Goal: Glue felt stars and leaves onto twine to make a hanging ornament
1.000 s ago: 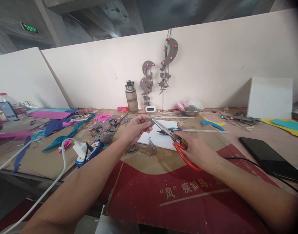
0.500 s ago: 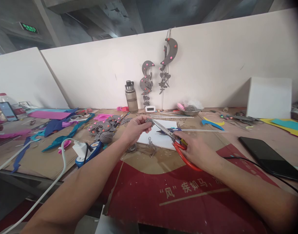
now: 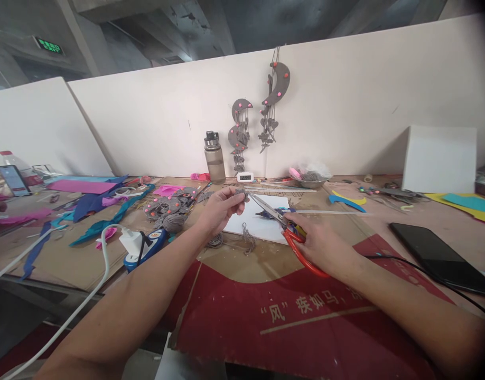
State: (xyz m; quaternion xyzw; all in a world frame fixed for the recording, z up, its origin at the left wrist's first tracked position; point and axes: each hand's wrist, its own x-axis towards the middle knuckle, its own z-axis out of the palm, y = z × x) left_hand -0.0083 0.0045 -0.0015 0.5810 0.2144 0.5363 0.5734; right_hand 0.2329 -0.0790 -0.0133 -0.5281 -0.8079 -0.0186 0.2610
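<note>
My left hand (image 3: 221, 208) pinches a small grey felt piece (image 3: 241, 194) above the table. My right hand (image 3: 319, 240) grips red-handled scissors (image 3: 290, 232), whose metal blades point up-left and meet the felt piece. Under both hands lies a white sheet (image 3: 258, 221) with grey thread scraps (image 3: 248, 240) beside it. A pile of grey felt shapes with pink dots (image 3: 167, 208) sits just left of my left hand.
A grey bottle (image 3: 214, 158), a small white clock (image 3: 245, 177) and a metal bowl (image 3: 309, 179) stand by the white wall, where grey felt moon hangings (image 3: 276, 89) hang. A black phone (image 3: 436, 256) with cable lies right. A charger and blue glue gun (image 3: 141, 245) lie left, among coloured felt scraps.
Almost nothing has moved; the felt piece has shifted slightly in my left fingers while the scissors stay against it.
</note>
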